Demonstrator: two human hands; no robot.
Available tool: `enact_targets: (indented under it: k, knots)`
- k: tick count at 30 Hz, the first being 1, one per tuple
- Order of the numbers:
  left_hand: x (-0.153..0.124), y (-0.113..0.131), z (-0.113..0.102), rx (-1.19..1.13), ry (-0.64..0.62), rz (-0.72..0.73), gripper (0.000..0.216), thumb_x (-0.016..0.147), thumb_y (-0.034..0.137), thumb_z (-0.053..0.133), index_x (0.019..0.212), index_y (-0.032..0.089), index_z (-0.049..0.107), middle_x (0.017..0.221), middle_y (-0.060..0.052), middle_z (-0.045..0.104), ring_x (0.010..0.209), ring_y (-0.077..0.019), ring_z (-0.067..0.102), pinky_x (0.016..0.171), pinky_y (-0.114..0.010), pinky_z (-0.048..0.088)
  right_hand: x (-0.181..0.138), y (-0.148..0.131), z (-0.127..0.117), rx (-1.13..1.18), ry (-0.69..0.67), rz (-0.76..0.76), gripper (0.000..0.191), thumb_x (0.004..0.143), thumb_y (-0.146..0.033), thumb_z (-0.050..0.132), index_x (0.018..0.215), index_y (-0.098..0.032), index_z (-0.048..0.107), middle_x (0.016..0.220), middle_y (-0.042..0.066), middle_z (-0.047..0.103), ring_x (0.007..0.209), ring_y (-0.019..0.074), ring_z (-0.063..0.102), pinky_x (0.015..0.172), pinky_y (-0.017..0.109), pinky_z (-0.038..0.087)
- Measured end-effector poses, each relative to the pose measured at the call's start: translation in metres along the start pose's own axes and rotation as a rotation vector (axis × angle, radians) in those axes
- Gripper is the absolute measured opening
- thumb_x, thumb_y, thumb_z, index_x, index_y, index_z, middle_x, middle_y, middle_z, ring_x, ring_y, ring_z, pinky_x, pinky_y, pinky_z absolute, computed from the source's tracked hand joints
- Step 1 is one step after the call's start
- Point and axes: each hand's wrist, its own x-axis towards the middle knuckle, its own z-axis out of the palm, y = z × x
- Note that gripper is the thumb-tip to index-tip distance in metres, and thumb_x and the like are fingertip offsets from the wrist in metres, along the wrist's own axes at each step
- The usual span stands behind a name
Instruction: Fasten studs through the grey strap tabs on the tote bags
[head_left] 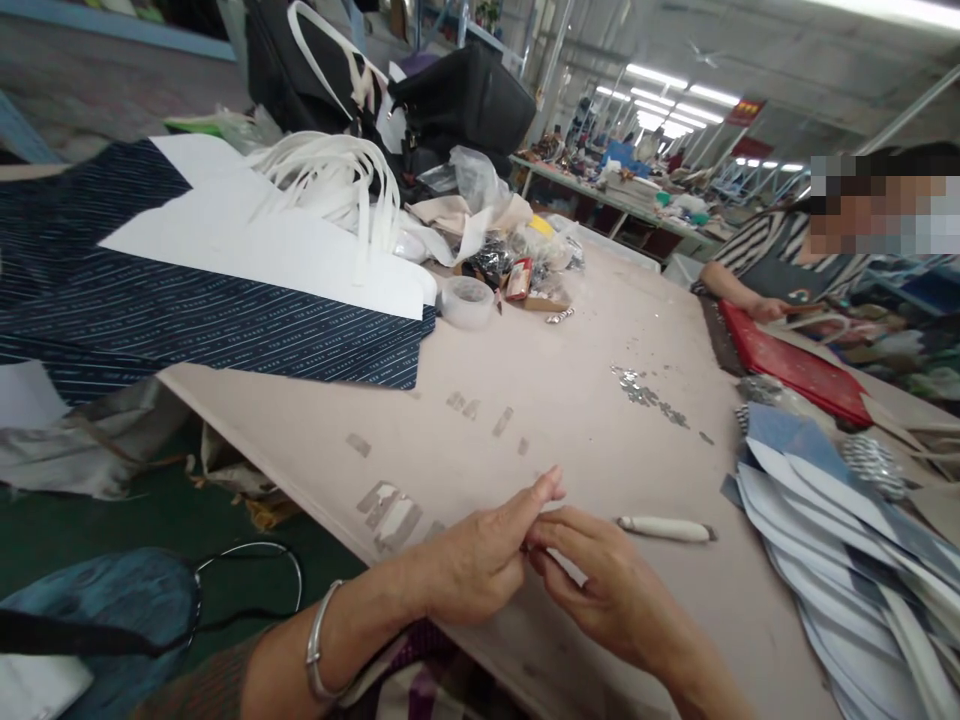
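the broad pale table (pixel 562 350) runs back from the person. dark striped material (pixel 300 340) covers its left end and seems to pass the edge, with a white sheet (pixel 225 235) on top; a snag on that overhang could drag both down. at the right, curved white and grey pieces (pixel 817 540) lie fanned and overlapping, so a swinging right elbow could send them sliding. beyond them is a red panel (pixel 795 365), a co-worker's hand (pixel 769 309) at its upper edge. the left hand (pixel 480 560) and right hand (pixel 607 575) meet above the table's near side, fingers curled inward, tips close together. whether anything is pinched there i cannot tell, since the fingers hide it; if something small is, a loosened fingertip could let it drop. just past the right hand a white-handled tool (pixel 664 528) lies on the table; slim and seemingly rounded, it could roll if a knuckle brushes it. farther out, loose metal bits (pixel 636 388) lie scattered, and a sweeping forearm could spread them.
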Motion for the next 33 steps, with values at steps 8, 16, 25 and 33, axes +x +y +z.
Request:
enact_targets:
  k: [8, 16, 25, 33]
  knots:
    - [-0.004, -0.002, -0.009, -0.075, 0.022, -0.040, 0.083, 0.079, 0.001, 0.039, 0.151, 0.016, 0.003, 0.153, -0.014, 0.032, 0.139, -0.0192, 0.033, 0.116, -0.044, 0.027, 0.013, 0.001, 0.006, 0.095, 0.015, 0.028, 0.027, 0.083, -0.004, 0.049, 0.100, -0.019, 0.064, 0.094, 0.005, 0.068, 0.087, 0.0152, 0.064, 0.081, 0.027, 0.051]
    - [-0.005, -0.002, -0.016, -0.146, 0.010, -0.071, 0.081, 0.078, 0.000, 0.039, 0.151, 0.012, 0.006, 0.153, -0.015, 0.033, 0.140, -0.0179, 0.032, 0.117, -0.042, 0.025, 0.023, -0.001, 0.000, 0.125, -0.068, 0.032, 0.028, 0.084, -0.004, 0.050, 0.101, -0.020, 0.065, 0.095, 0.005, 0.070, 0.087, 0.0143, 0.065, 0.081, 0.025, 0.051]
    - [-0.011, -0.006, -0.020, -0.099, 0.077, -0.076, 0.081, 0.080, 0.004, 0.041, 0.152, 0.017, 0.006, 0.152, -0.014, 0.036, 0.137, -0.0220, 0.037, 0.115, -0.044, 0.030, 0.033, 0.005, 0.025, -0.012, 0.072, -0.055, 0.020, 0.083, -0.007, 0.045, 0.088, -0.021, 0.059, 0.080, 0.004, 0.066, 0.073, 0.0160, 0.064, 0.070, 0.027, 0.053]
    - [-0.004, -0.002, -0.063, 0.358, 0.269, -0.276, 0.068, 0.081, 0.005, 0.038, 0.148, 0.017, 0.027, 0.143, -0.009, 0.049, 0.128, -0.0179, 0.049, 0.108, -0.029, 0.040, 0.063, 0.025, 0.040, 0.162, 0.311, 0.136, 0.018, 0.089, -0.033, 0.049, 0.085, -0.022, 0.063, 0.062, 0.000, 0.065, 0.054, 0.0143, 0.064, 0.054, 0.019, 0.053]
